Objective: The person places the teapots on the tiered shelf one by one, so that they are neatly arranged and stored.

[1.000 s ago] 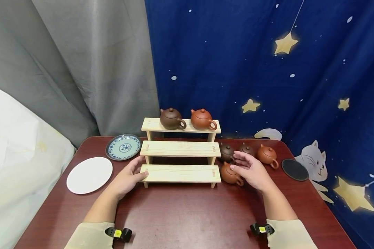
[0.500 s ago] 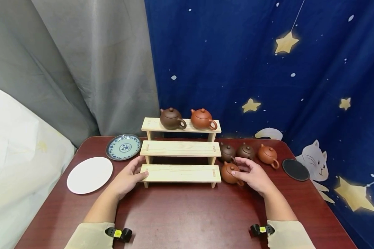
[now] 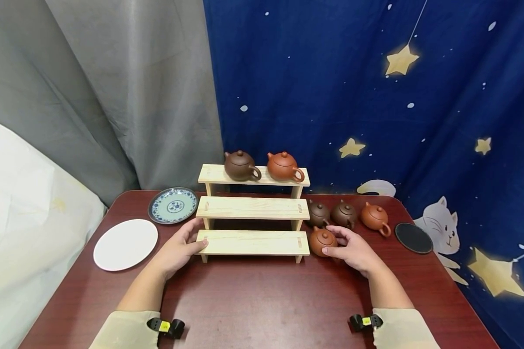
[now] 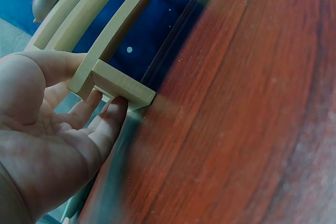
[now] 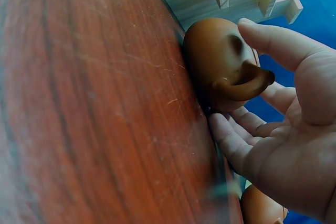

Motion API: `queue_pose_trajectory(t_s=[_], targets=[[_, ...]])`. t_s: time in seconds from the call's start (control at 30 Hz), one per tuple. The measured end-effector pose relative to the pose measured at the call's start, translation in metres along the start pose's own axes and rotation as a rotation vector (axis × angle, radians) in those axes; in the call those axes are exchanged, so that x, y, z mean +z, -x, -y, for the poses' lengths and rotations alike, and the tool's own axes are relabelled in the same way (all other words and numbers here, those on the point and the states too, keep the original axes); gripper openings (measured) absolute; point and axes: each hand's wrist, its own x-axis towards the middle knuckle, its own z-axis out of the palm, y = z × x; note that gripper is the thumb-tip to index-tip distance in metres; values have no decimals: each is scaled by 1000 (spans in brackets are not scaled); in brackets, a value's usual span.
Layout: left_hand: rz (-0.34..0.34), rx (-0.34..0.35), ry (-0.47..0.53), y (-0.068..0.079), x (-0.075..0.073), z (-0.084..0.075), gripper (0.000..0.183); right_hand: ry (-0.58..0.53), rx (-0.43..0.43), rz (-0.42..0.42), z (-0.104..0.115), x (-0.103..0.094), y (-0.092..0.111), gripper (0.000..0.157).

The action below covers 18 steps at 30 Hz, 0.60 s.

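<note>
I see a grey curtain [image 3: 157,97] hanging in folds at upper left, beside a navy curtain [image 3: 314,82] printed with yellow stars [image 3: 401,60] and a pale cat [image 3: 440,228]. Whitish sheeting [image 3: 22,242] fills my left edge; a reddish-brown wood-grain table [image 3: 227,291] spans the lower frame, softly shining.

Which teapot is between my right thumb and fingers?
The orange-brown teapot beside the lowest shelf; it alone sits inside the curve of the right hand.

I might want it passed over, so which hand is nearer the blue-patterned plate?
Left. The left hand is just in front of the blue-patterned plate, gripping the wooden stand; the right hand is across the stand, at an orange teapot.
</note>
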Motion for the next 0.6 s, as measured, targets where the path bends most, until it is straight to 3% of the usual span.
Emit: queue_pose_trajectory(t_s=[0.6], targets=[[-8, -10, -14, 0, 0, -1, 79, 65, -29, -29, 6, -6, 4, 74]])
